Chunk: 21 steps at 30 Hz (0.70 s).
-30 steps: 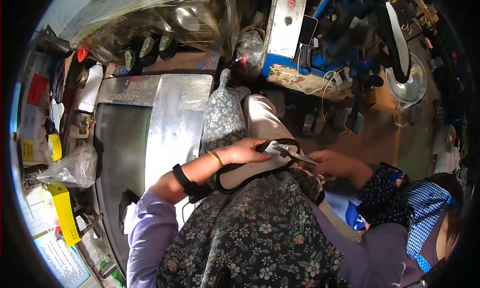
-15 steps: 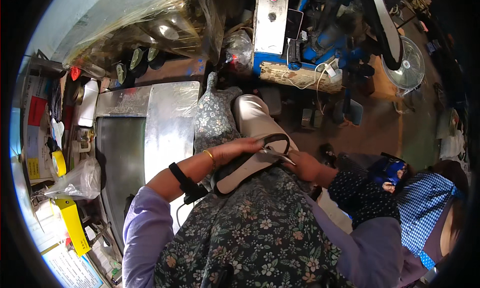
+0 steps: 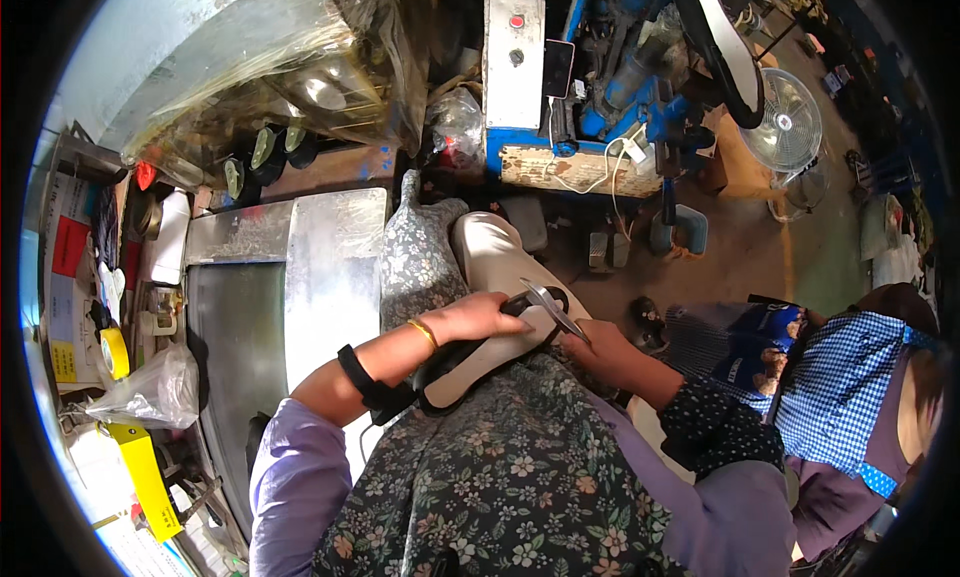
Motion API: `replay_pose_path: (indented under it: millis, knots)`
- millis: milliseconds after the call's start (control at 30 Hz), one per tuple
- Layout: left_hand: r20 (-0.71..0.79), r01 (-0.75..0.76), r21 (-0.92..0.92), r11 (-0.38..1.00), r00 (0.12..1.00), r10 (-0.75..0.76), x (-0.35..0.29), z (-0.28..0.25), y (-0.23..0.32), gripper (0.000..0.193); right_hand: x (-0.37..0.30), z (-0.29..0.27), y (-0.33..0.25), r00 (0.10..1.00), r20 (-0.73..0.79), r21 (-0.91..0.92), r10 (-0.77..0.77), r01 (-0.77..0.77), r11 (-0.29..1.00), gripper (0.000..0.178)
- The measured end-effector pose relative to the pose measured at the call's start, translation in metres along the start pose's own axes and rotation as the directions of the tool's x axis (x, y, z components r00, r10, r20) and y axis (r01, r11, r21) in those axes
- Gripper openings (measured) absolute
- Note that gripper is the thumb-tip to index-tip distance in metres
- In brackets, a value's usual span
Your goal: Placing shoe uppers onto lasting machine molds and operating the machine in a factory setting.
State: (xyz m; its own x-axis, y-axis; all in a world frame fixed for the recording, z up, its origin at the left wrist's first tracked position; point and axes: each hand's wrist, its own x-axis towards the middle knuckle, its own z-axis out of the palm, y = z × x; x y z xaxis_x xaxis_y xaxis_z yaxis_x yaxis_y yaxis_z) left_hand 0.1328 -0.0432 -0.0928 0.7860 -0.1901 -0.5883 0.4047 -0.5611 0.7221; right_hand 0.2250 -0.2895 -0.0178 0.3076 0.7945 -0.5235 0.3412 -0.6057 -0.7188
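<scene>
Across my lap lies a shoe (image 3: 465, 377) with a pale, flat sole face and a black edge. My left hand (image 3: 480, 318) grips it near its far end, thumb and fingers closed on the black rim. In my right hand (image 3: 603, 349) is a shiny metal tool, apparently a pair of scissors (image 3: 555, 309); its bright blade slants up and left over the shoe's far end. The fingers hide most of its handles. Under the shoe is a dark floral apron (image 3: 510, 467) over my legs.
A metal-topped bench (image 3: 335, 277) stands to my left, with a yellow box (image 3: 143, 477) farther left. Ahead is a blue machine (image 3: 575, 157) with a phone (image 3: 558, 69). A fan (image 3: 783, 122) stands far right. Another person in a checked garment (image 3: 850, 397) is close on my right.
The scissors have swung up, the blade now lying steeper over the shoe's far end. My left hand keeps its hold on the shoe. The view has shifted slightly.
</scene>
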Motion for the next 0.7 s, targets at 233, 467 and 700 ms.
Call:
replay_pose_path:
  millis: [233,467,700]
  knots:
    - [0.139,-0.103,-0.199,0.975,0.981,0.132,-0.01,-0.006,-0.008,0.062,0.013,0.01,0.013,0.99,-0.058,-0.011,-0.131,0.131,0.991,0.042]
    - [0.039,-0.099,-0.346,0.933,0.992,0.12,-0.035,0.0,-0.005,0.061,0.089,-0.013,-0.041,0.915,-0.064,-0.201,-0.399,0.38,0.903,0.039]
    - [0.202,-0.061,-0.198,0.978,0.974,0.102,-0.094,-0.007,-0.01,0.076,0.265,0.1,-0.157,0.844,0.073,-0.294,-0.532,0.528,0.797,0.034]
